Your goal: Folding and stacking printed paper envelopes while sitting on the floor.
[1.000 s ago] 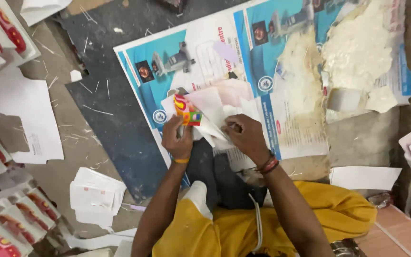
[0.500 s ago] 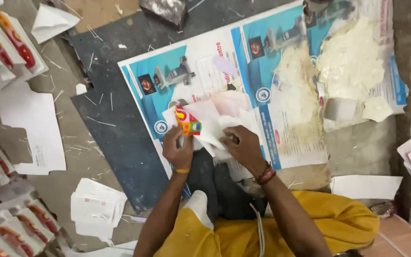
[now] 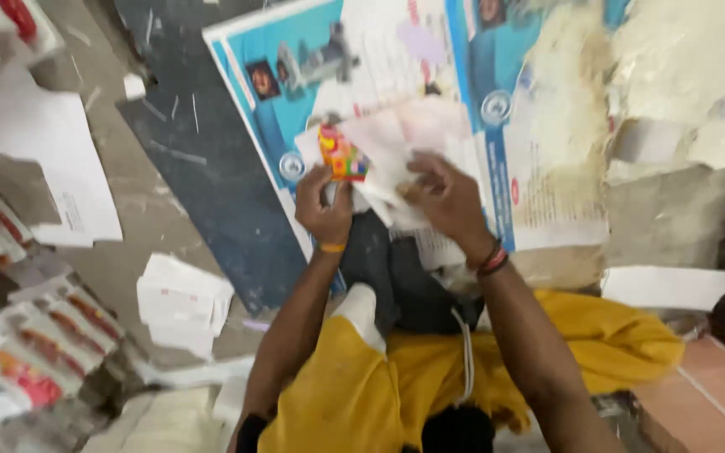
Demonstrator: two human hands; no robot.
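Left hand grips colourful printed card; right hand presses white sheets

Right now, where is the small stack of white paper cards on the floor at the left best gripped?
Judging from the head view, grip the small stack of white paper cards by its near right edge, coming from the right. It lies flat and fanned, with bare grey concrete floor around it and that side nearest the left hand.

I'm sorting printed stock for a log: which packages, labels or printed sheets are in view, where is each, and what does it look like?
Small carton flat: pinched in the left hand, white with red, yellow and green print.
White sheets: under the right hand, partly blurred.
Poster: flat beneath both, blue and white, pictures.
Printed cartons: left edge, white with red.
Blank stack: floor, left of the arm, white.
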